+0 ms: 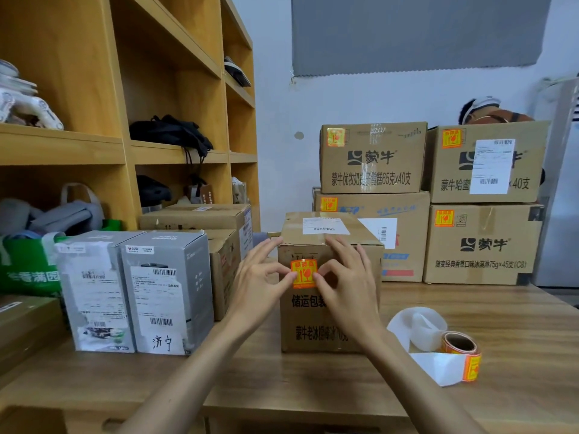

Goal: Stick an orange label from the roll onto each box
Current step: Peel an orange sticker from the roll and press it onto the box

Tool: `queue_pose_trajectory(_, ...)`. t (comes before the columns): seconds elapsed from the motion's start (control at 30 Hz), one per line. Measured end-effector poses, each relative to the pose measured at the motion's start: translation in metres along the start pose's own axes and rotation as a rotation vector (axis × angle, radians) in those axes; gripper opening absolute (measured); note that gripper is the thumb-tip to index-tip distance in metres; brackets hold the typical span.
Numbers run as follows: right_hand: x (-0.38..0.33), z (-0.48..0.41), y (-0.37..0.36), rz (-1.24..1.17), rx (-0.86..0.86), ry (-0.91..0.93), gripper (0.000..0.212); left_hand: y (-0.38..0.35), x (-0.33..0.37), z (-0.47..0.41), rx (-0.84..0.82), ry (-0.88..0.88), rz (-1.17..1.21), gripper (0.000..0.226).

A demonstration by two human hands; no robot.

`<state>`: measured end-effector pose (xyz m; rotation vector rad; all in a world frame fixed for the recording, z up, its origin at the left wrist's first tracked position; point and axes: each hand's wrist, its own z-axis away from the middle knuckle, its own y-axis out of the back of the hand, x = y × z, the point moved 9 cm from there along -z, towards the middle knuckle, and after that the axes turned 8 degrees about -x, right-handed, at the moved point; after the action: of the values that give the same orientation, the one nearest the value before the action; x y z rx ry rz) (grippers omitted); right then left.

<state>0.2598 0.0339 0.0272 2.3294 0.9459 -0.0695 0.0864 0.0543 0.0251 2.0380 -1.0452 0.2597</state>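
A tall brown cardboard box (pixel 332 321) stands on the wooden table in front of me, with a white shipping slip on its top. An orange label (pixel 303 273) sits on the upper part of its front face. My left hand (pixel 261 277) pinches the label's left edge with thumb and forefinger. My right hand (pixel 347 283) pinches its right edge the same way, other fingers spread. The label roll (pixel 460 344) lies on the table at the right, trailing white backing paper with one orange label (pixel 471 368) on it.
Two grey boxes (pixel 134 292) and brown boxes (pixel 225 264) stand at the left. Stacked cartons (pixel 482 242) bearing orange labels fill the back right. A wooden shelf unit (pixel 125 120) rises at the left. A person's head shows behind the cartons.
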Motion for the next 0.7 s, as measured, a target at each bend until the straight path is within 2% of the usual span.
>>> queue_pose_trajectory(0.2, 0.0, -0.006, 0.001, 0.006, 0.07, -0.026, 0.014, 0.002, -0.007, -0.005, 0.069, -0.023, -0.036, 0.009)
queue_pose_trajectory(0.7, 0.004, -0.003, -0.004, 0.06, 0.185, -0.047, 0.014, 0.0, 0.001, -0.012, 0.105, -0.069, -0.091, 0.013)
